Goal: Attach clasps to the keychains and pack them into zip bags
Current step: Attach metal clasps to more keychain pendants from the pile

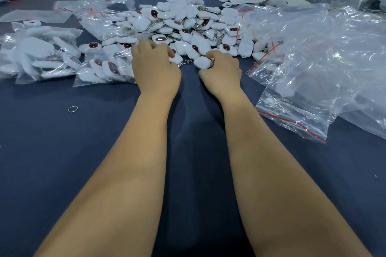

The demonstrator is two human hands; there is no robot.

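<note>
Both hands work at the near edge of the big pile of white keychains (188, 25) heaped in the middle of the dark worktop (83, 152), so loose pieces are within easy reach. The right hand (221, 69) has its fingers curled round one white keychain (203, 62), holding it just off the pile's edge. The left hand (155, 67) is curled over the pile next to it, fingertips among the pieces; a short metal chain (184, 62) shows between the two hands, but whether the left hand pinches it I cannot tell. Likely the clasp is being fitted here.

Filled zip bags (41, 56) lie to the left, kept apart from the loose pile. Empty zip bags (313, 52) are stacked to the right, near the right hand for packing. A bag with metal rings (292, 112) lies in front of them. One stray ring (73, 109) sits alone on the worktop.
</note>
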